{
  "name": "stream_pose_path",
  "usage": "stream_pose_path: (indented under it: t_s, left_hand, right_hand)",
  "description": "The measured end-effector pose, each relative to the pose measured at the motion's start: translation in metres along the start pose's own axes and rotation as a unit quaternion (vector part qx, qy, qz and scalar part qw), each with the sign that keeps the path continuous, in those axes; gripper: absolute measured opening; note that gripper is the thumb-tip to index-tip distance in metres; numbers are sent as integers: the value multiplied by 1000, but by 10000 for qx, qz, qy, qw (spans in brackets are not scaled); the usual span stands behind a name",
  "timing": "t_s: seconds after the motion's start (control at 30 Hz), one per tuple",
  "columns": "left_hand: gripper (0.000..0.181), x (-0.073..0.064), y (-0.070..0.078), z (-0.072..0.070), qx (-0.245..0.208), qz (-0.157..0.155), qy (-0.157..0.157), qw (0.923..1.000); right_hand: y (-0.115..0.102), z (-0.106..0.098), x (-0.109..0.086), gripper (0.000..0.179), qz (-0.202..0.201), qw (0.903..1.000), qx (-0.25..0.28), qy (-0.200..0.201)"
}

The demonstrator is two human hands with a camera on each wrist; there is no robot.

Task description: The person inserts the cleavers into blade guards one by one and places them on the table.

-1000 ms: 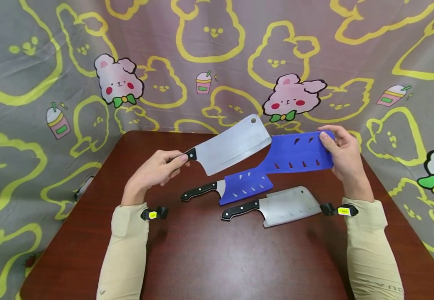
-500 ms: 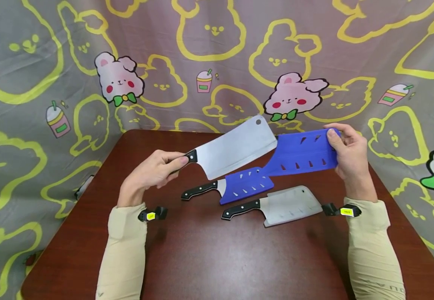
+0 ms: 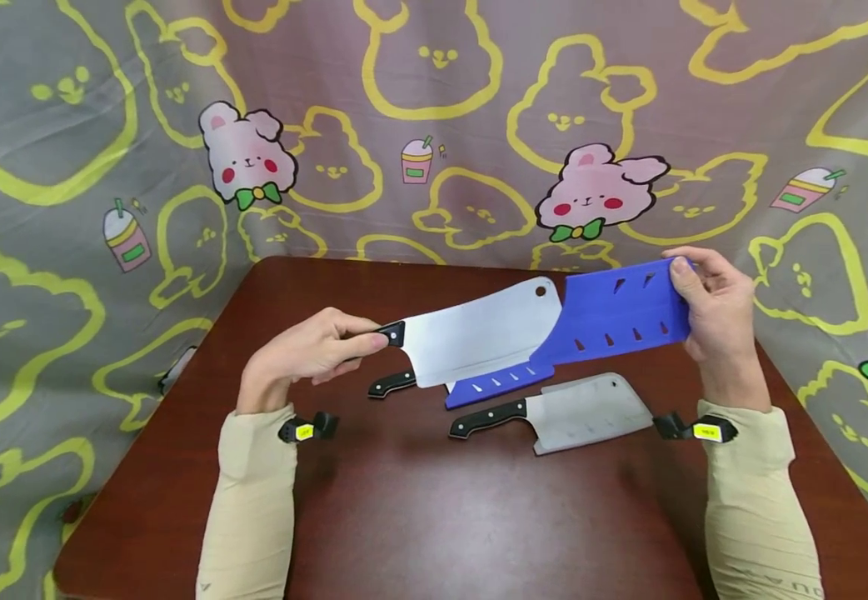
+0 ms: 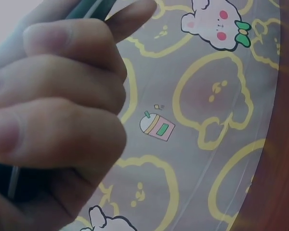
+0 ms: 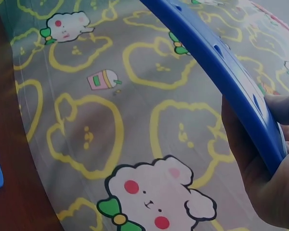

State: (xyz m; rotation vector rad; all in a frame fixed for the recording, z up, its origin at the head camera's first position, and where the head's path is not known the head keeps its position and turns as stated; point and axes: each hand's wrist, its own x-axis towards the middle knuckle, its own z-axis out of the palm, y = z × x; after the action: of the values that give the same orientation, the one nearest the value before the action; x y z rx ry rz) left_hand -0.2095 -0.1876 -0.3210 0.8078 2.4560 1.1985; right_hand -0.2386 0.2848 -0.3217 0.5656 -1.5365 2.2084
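My left hand (image 3: 321,346) grips the black handle of a cleaver (image 3: 482,333), its bare, broad blade pointing right above the table. In the left wrist view the curled fingers (image 4: 62,125) wrap round the dark handle. At the right, my right hand (image 3: 719,308) pinches the outer end of a blue slotted blade guard (image 3: 621,312), thumb on its near face. The blade's far end meets the guard's left edge in the head view; whether they touch I cannot tell. The right wrist view shows the guard (image 5: 221,67) edge-on between thumb and fingers.
Beneath the raised blade lies a second cleaver in a blue guard (image 3: 497,385), partly hidden. Nearer me is a third cleaver in a translucent guard (image 3: 591,412), handle to the left. A patterned curtain (image 3: 471,100) hangs behind the brown table (image 3: 434,508).
The cleaver in my left hand has tilted down at its far end, nearer level, now covering more of the blue-guarded cleaver. My right hand has shifted slightly right with the guard.
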Motion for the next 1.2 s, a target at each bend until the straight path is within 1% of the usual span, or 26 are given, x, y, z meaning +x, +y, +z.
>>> stream_pose_path:
  t_s: [0.07, 0.27, 0.43, 0.53, 0.63, 0.7, 0.8, 0.9, 0.93, 1.03, 1.1, 1.2]
  left_hand:
    - [39, 2, 2, 1, 41, 33, -27, 10000]
    - [34, 4, 2, 3, 103, -35, 19, 9999]
    - [34, 4, 3, 4, 105, -82, 28, 9999]
    - [30, 3, 5, 4, 121, -130, 14, 9998]
    - [28, 3, 6, 4, 130, -172, 55, 9998]
    - [30, 3, 7, 5, 115, -193, 87, 9997]
    - [34, 7, 10, 9, 261, -169, 5, 9995]
    - [37, 11, 12, 14, 578, -53, 52, 9983]
    - [37, 13, 13, 15, 713, -10, 95, 9974]
    - [35, 16, 13, 17, 1020, 87, 325, 9942]
    - [32, 17, 14, 18, 1139, 145, 357, 9927]
    - [27, 18, 16, 19, 1200, 244, 306, 9920]
  right_hand:
    - [-1, 1, -1, 18, 36, 10000, -23, 15]
    - [4, 4, -2, 17, 228, 9996, -135, -23]
    - [5, 3, -2, 15, 204, 9997, -126, -56]
    - [4, 3, -2, 14, 168, 9997, -148, -99]
    - [3, 4, -2, 14, 163, 9997, -121, -129]
    - [1, 4, -3, 14, 158, 9996, -148, -199]
    - [2, 6, -4, 14, 217, 9975, -461, -499]
    - [4, 11, -6, 16, 278, 9938, -861, -645]
    - [6, 13, -6, 16, 316, 9928, -962, -633]
    - [8, 16, -6, 18, 353, 9928, -1074, -405]
    - [8, 16, -6, 19, 369, 9927, -1102, -308]
    - [7, 15, -6, 19, 357, 9934, -1065, -219]
